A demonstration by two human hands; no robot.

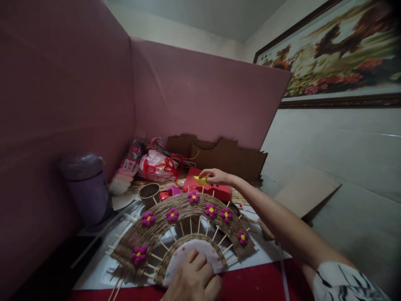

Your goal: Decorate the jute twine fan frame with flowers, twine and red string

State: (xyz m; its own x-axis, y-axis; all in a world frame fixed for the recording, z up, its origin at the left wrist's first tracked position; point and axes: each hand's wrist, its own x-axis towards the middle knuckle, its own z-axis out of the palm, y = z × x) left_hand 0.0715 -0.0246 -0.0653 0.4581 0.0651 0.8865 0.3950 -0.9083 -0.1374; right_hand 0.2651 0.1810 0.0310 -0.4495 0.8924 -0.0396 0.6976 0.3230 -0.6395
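A fan [163,225] of woven brown twine on thin wooden sticks stands spread in front of me. Purple flowers with yellow centres, such as this flower [211,210], dot its band. Its half-round base [178,261] is white with small red and pink dots. My left hand [196,278] is closed over the lower part of that base, the thumb side hidden. Beyond the fan's top edge, my right hand [214,177] pinches a soft-looking yellow piece [202,180], perhaps clay, above a red box [222,192].
A lidded purple cup [87,192] stands at left. Behind the fan are a round brown container [149,192], a purple lump [173,190], a pink-white bag with red cord [158,165] and torn cardboard [216,156]. Pink panels [200,92] wall the back and left.
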